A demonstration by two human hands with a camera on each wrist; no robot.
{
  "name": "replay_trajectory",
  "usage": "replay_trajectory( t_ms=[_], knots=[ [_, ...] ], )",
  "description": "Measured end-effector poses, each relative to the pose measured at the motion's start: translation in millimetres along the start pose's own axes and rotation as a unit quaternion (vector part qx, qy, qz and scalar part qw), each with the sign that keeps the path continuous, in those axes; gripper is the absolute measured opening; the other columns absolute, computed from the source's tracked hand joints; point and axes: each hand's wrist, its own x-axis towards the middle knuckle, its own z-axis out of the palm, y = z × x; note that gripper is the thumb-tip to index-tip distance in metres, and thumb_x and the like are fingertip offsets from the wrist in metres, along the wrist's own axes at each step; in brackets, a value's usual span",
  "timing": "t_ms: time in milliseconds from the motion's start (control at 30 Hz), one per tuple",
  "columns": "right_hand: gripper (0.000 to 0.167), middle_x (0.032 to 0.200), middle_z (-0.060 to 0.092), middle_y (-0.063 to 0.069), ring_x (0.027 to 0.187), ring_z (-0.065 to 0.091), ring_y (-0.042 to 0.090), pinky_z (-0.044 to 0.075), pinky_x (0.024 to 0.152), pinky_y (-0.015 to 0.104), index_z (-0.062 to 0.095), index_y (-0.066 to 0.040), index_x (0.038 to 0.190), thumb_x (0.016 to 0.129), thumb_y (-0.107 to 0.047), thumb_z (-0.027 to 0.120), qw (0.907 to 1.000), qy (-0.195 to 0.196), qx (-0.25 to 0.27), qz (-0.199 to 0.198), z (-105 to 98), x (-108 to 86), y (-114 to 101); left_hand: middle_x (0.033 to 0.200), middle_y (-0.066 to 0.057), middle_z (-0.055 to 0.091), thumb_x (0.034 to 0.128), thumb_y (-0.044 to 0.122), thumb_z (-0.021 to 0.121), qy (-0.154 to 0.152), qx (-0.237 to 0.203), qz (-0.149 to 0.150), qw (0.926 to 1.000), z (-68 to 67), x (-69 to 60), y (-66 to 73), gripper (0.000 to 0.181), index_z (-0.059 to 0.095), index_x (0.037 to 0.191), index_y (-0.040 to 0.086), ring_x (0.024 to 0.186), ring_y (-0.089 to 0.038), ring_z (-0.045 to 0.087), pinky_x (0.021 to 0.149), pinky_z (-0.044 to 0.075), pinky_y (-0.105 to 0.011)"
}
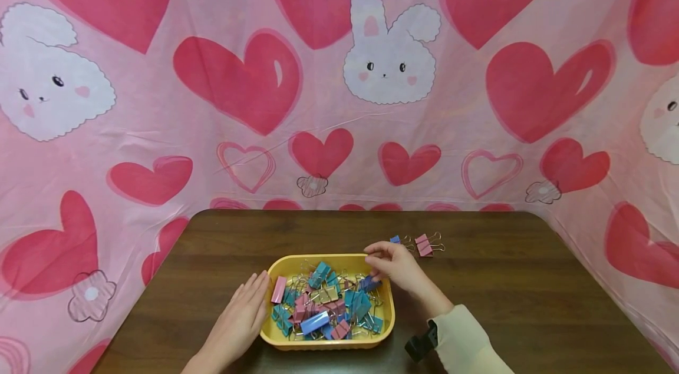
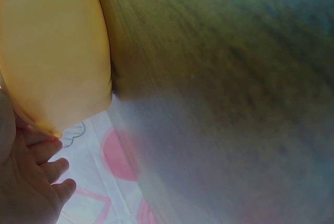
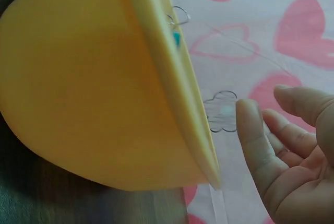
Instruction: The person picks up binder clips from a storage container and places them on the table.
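A yellow plastic bin (image 1: pixel 392 303) is filled with binder clips in teal, pink, blue and gold, jumbled with their wire handles sticking out. My left hand (image 1: pixel 241 312) lies flat along the bin's left side, fingers straight and touching its rim. In the left wrist view, the fingertips of the left hand (image 2: pixel 36 177) are beside the bin's wall (image 2: pixel 57 46). Over the back right corner hovers my right hand (image 1: pixel 398 271), fingers loosely bent. The right wrist view shows nothing between the thumb and fingers of the right hand (image 3: pixel 292 156), apart from the bin's rim (image 3: pixel 172 78).
Behind the right hand, a blue binder clip (image 1: pixel 395 240) and a pink binder clip (image 1: pixel 424 245) lie on the dark wooden table (image 1: pixel 504 280). A pink cloth (image 1: pixel 318 109) with hearts and rabbits hangs around the table's back and sides.
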Motion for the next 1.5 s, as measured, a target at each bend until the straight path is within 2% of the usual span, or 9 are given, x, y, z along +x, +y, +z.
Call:
replay_trajectory(
  t_ms=[200, 400, 567, 733, 900, 1000, 1167, 1367, 1500],
  knots=[
    [0.026, 0.094, 0.059, 0.029, 0.065, 0.06, 0.036, 0.055, 0.06, 0.045, 0.053, 0.018, 0.109, 0.088, 0.003, 0.056, 0.9987, -0.023, -0.046, 0.0, 14.0, -6.8, -18.8, 0.138, -0.016, 0.042, 0.09, 0.012, 0.054, -0.002, 0.0, -0.001, 1.0, 0.1, 0.0, 0.0, 0.046, 0.046, 0.132, -0.005, 0.128, -0.032, 0.035, 0.104, 0.027, -0.049],
    [0.027, 0.089, 0.062, 0.012, 0.056, 0.059, 0.019, 0.055, 0.054, 0.036, 0.057, 0.012, 0.109, 0.086, -0.002, 0.061, 0.9936, -0.048, -0.098, 0.031, 17.5, 0.7, -0.3, 0.138, -0.017, 0.042, 0.0898, 0.011, 0.054, -0.001, 0.0, 0.001, 1.0, 0.6, -0.1, -0.4, 0.045, 0.047, 0.131, -0.005, 0.128, -0.033, 0.035, 0.104, 0.027, -0.049],
    [0.023, 0.079, 0.061, 0.01, 0.054, 0.057, 0.017, 0.054, 0.049, 0.032, 0.059, 0.011, 0.105, 0.085, 0.0, 0.061, 0.9889, -0.061, -0.127, 0.049, 21.8, 2.3, 6.1, 0.137, -0.017, 0.042, 0.0895, 0.011, 0.054, 0.002, 0.0, 0.004, 1.0, 0.8, -0.6, -0.5, 0.045, 0.047, 0.131, -0.006, 0.127, -0.033, 0.035, 0.103, 0.027, -0.049],
    [0.013, 0.07, 0.059, 0.007, 0.053, 0.055, 0.015, 0.053, 0.047, 0.03, 0.062, 0.008, 0.096, 0.085, 0.002, 0.06, 0.9865, -0.056, -0.147, 0.047, 25.7, 0.4, 4.4, 0.137, -0.017, 0.042, 0.0895, 0.011, 0.054, 0.005, -0.001, 0.006, 1.0, 0.2, -1.2, 0.0, 0.045, 0.047, 0.131, -0.006, 0.127, -0.033, 0.036, 0.103, 0.028, -0.049],
    [0.003, 0.063, 0.056, 0.003, 0.049, 0.054, 0.014, 0.052, 0.046, 0.029, 0.064, 0.004, 0.084, 0.083, 0.002, 0.062, 0.98, -0.054, -0.188, 0.035, 28.5, -1.8, 2.7, 0.137, -0.017, 0.043, 0.0895, 0.011, 0.054, 0.007, -0.001, 0.002, 1.0, -0.1, -0.8, 0.5, 0.045, 0.047, 0.131, -0.006, 0.127, -0.033, 0.036, 0.102, 0.029, -0.049],
    [0.004, 0.061, 0.055, 0.001, 0.047, 0.053, 0.012, 0.051, 0.045, 0.027, 0.064, 0.002, 0.079, 0.083, 0.001, 0.063, 0.9764, -0.051, -0.208, 0.026, 29.0, -2.7, 2.6, 0.137, -0.017, 0.043, 0.0893, 0.011, 0.055, 0.003, -0.001, -0.001, 1.0, 0.2, -0.4, 0.6, 0.045, 0.047, 0.131, -0.005, 0.127, -0.033, 0.036, 0.103, 0.028, -0.049],
    [0.008, 0.058, 0.056, 0.0, 0.046, 0.052, 0.01, 0.048, 0.043, 0.024, 0.065, -0.001, 0.075, 0.083, -0.003, 0.064, 0.9763, -0.033, -0.214, 0.011, 26.8, -3.7, 4.2, 0.138, -0.016, 0.042, 0.0895, 0.012, 0.054, -0.003, 0.001, -0.003, 1.0, 0.5, -0.3, 0.6, 0.046, 0.047, 0.131, -0.005, 0.128, -0.033, 0.035, 0.103, 0.028, -0.049],
    [0.009, 0.059, 0.059, 0.002, 0.049, 0.053, 0.01, 0.048, 0.044, 0.025, 0.065, -0.002, 0.075, 0.084, -0.004, 0.064, 0.9815, -0.02, -0.19, -0.013, 23.3, -3.8, 5.8, 0.137, -0.017, 0.043, 0.0891, 0.011, 0.055, 0.002, 0.004, 0.001, 1.0, 0.3, -0.9, -0.3, 0.046, 0.047, 0.131, -0.006, 0.127, -0.033, 0.036, 0.103, 0.028, -0.049],
    [0.01, 0.061, 0.06, 0.003, 0.05, 0.055, 0.012, 0.049, 0.044, 0.026, 0.066, -0.003, 0.076, 0.085, -0.006, 0.064, 0.9842, -0.021, -0.175, -0.023, 23.3, -5.8, 2.8, 0.138, -0.016, 0.042, 0.0897, 0.013, 0.054, -0.007, 0.004, -0.005, 1.0, 0.4, -0.4, -0.6, 0.046, 0.046, 0.132, -0.005, 0.128, -0.033, 0.035, 0.103, 0.027, -0.049]
  ],
)
